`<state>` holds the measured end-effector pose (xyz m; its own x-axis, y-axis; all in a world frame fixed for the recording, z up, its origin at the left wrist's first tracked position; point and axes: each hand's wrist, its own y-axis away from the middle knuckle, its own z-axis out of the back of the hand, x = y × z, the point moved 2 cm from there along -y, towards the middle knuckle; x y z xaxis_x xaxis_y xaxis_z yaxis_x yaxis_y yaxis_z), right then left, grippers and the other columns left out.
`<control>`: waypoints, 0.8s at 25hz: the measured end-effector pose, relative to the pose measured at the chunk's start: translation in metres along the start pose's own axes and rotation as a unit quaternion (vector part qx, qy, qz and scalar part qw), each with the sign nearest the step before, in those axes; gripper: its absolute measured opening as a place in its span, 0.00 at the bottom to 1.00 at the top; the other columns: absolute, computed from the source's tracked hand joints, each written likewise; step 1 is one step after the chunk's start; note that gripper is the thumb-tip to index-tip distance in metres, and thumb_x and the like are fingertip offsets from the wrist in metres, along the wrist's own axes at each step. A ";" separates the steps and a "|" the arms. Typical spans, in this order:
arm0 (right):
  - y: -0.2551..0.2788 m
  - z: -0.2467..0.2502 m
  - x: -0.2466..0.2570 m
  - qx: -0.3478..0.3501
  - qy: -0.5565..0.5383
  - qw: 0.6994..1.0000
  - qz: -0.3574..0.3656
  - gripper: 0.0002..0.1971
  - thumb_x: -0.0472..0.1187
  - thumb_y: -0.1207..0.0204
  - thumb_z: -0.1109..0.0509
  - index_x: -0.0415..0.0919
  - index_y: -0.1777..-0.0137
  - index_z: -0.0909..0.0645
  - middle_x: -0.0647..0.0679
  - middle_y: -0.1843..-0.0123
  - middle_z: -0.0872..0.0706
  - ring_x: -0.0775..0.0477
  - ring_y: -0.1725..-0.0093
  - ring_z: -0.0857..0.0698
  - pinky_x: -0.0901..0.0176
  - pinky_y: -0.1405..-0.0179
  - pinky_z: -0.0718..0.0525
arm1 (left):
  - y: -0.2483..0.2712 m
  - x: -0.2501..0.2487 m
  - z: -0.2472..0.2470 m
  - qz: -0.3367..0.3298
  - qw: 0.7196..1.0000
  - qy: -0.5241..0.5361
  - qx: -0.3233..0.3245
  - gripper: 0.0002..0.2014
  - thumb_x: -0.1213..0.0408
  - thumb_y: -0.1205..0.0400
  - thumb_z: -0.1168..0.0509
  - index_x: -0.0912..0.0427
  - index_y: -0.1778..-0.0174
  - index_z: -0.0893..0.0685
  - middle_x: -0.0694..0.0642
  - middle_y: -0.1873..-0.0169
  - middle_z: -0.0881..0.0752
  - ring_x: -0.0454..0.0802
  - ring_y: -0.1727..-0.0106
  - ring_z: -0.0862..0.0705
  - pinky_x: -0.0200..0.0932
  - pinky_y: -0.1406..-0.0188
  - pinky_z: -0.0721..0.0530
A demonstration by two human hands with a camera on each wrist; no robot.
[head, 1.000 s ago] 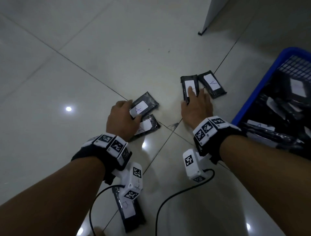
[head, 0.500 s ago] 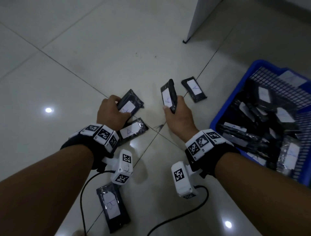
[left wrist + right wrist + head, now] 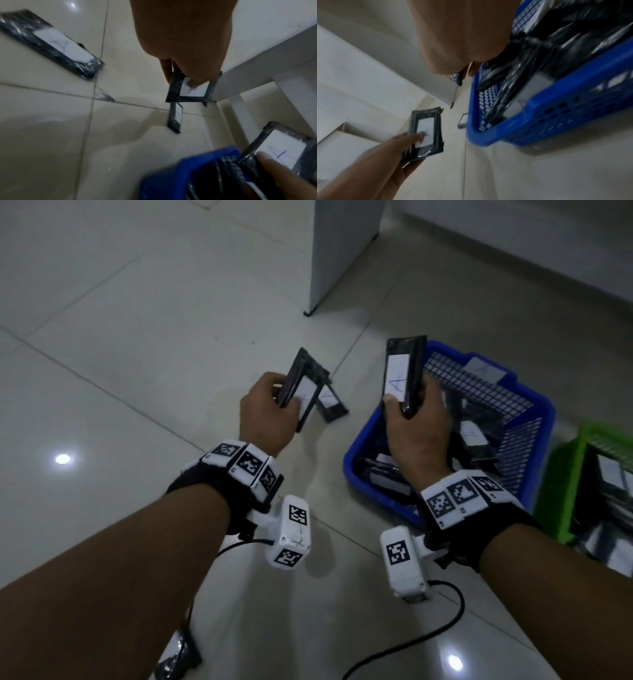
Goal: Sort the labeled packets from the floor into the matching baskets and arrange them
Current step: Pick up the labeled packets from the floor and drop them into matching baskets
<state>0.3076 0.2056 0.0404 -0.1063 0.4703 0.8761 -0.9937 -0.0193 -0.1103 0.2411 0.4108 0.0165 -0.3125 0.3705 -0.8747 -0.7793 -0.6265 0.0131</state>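
Note:
My left hand (image 3: 282, 397) holds a black packet (image 3: 303, 392) with a white label off the floor, thumb on the label (image 3: 193, 90). My right hand (image 3: 402, 405) grips another black packet (image 3: 400, 371) upright, its label marked A, over the left rim of the blue basket (image 3: 363, 446). That basket holds several black labelled packets. One more packet (image 3: 330, 402) lies on the floor just beyond my left hand. In the left wrist view a packet marked A (image 3: 49, 43) lies on the tiles at the left.
A green basket (image 3: 561, 474) with packets stands right of the blue one. A white furniture leg (image 3: 339, 251) rises behind. Another packet (image 3: 178, 659) lies by my left forearm. A black cable (image 3: 411, 642) trails on the tiled floor.
Both hands have lifted their packets off the floor. The right hand has carried its packet rightward to the blue basket's rim; the left hand has risen and followed to the right.

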 end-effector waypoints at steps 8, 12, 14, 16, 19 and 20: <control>-0.018 0.096 -0.055 -0.099 0.045 0.994 -0.030 0.22 0.41 0.21 0.32 0.48 0.27 0.26 0.59 0.41 0.16 0.58 0.43 0.17 0.70 0.44 0.22 | 0.041 -0.054 -0.104 0.017 0.984 0.132 0.120 0.14 0.63 0.22 0.28 0.54 0.41 0.17 0.53 0.58 0.09 0.47 0.60 0.10 0.46 0.55 0.10; -0.017 0.100 -0.075 -0.075 0.094 0.993 -0.020 0.21 0.42 0.22 0.33 0.45 0.28 0.24 0.50 0.36 0.15 0.50 0.38 0.17 0.54 0.34 0.19 | 0.059 -0.050 -0.110 -0.113 0.986 -0.048 0.117 0.16 0.60 0.21 0.31 0.57 0.37 0.17 0.53 0.51 0.11 0.48 0.53 0.15 0.32 0.53 0.19; -0.016 0.099 -0.075 -0.083 0.152 0.985 -0.008 0.24 0.43 0.24 0.34 0.43 0.27 0.25 0.45 0.32 0.19 0.44 0.33 0.21 0.43 0.32 0.22 | 0.064 -0.050 -0.104 -0.170 0.973 -0.127 0.090 0.19 0.57 0.21 0.32 0.56 0.35 0.17 0.55 0.47 0.12 0.55 0.46 0.18 0.47 0.46 0.19; -0.015 0.097 -0.067 -0.096 0.224 0.970 0.013 0.25 0.45 0.24 0.33 0.42 0.27 0.25 0.43 0.28 0.23 0.41 0.28 0.25 0.40 0.30 0.25 | 0.064 -0.046 -0.096 -0.185 0.969 -0.145 0.077 0.20 0.55 0.21 0.31 0.56 0.34 0.17 0.56 0.44 0.12 0.57 0.42 0.19 0.51 0.42 0.20; -0.014 0.080 -0.040 -0.086 0.234 0.965 0.081 0.23 0.47 0.24 0.34 0.41 0.29 0.23 0.43 0.26 0.25 0.42 0.26 0.27 0.41 0.28 0.27 | 0.058 -0.032 -0.076 -0.183 0.970 -0.151 0.061 0.20 0.51 0.20 0.33 0.58 0.36 0.15 0.56 0.42 0.13 0.57 0.40 0.19 0.53 0.40 0.20; -0.014 0.069 -0.031 -0.063 0.222 0.968 0.098 0.22 0.47 0.23 0.34 0.42 0.30 0.23 0.45 0.28 0.23 0.44 0.27 0.26 0.43 0.28 0.27 | 0.056 -0.026 -0.066 -0.178 0.970 -0.157 0.058 0.19 0.51 0.20 0.34 0.57 0.37 0.14 0.56 0.42 0.13 0.57 0.40 0.19 0.55 0.41 0.19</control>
<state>0.3219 0.1305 0.0471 -0.2399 0.8012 0.5482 -0.9409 -0.0528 -0.3346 0.2415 0.3211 0.0078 -0.1478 0.7506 -0.6440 -0.9186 -0.3454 -0.1918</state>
